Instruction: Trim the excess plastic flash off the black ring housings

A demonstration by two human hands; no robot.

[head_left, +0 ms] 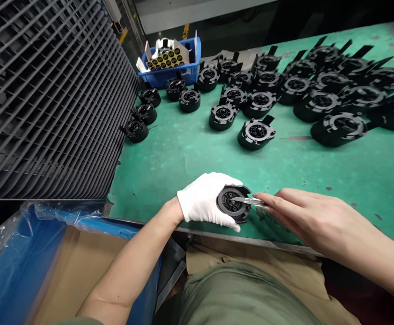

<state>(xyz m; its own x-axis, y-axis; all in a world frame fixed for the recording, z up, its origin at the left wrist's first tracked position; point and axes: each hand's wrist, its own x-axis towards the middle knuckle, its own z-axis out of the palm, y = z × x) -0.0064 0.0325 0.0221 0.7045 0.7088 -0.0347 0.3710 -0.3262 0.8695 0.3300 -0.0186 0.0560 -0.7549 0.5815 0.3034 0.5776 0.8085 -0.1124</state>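
Note:
In a white glove, my left hand point(206, 201) wraps its thumb and fingers around a round black plastic housing point(232, 201) near the front edge of the bench. The housing's ribbed, ringed centre faces up at me. My bare right hand point(305, 212) grips a slim silver knife point(252, 201) between thumb and fingers. Its pointed blade reaches over the middle of the housing; whether the tip touches the plastic I cannot tell. Beyond my hands stands a similar black housing point(256, 133) with a flat tab sticking up.
Many more black housings point(320, 104) crowd the back and right of the green bench point(169, 167). A blue bin point(171, 76) holding cardboard and parts stands at the back. Stacked grey slatted racks point(51, 104) rise on the left, above a plastic-lined blue crate point(17, 266).

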